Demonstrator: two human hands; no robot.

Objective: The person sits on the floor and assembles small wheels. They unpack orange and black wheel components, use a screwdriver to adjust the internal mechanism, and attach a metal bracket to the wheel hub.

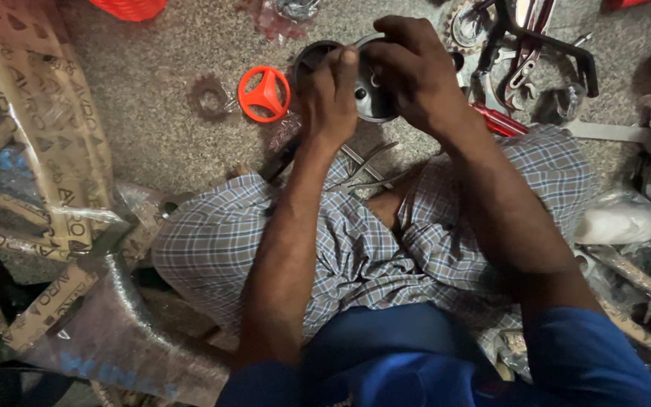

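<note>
Nearest the camera, a blue shirt and a checked cloth wrap [356,249] cover the person's folded legs, which makes a seat on the floor and brings both forearms forward over the lap.

Just short of the grip, a pair of thin metal pliers [371,167] lies on the floor [152,98] against the cloth, within easy reach of either hand.

The left hand [331,98] and the right hand [416,71] meet over a round dark metal part [371,102], a shallow disc with a small hole near its middle. The left grip is closed on the disc's near-left rim, thumb pressed on top, seemingly to steady it. The right grip curls over the far-right rim from above, fingers clenched around the edge, so the part is held up off the floor between both hands and tilted toward the face for a clear look.

Just left of the grip, a red three-spoked ring [264,93] lies flat, and a grey toothed sprocket [210,96] rests beyond it. Right of the grip lie a red-handled tool [500,120] and a black metal bracket [544,45]. Well to the left, paper-wrapped frame tubes [62,173] lie in plastic.
</note>
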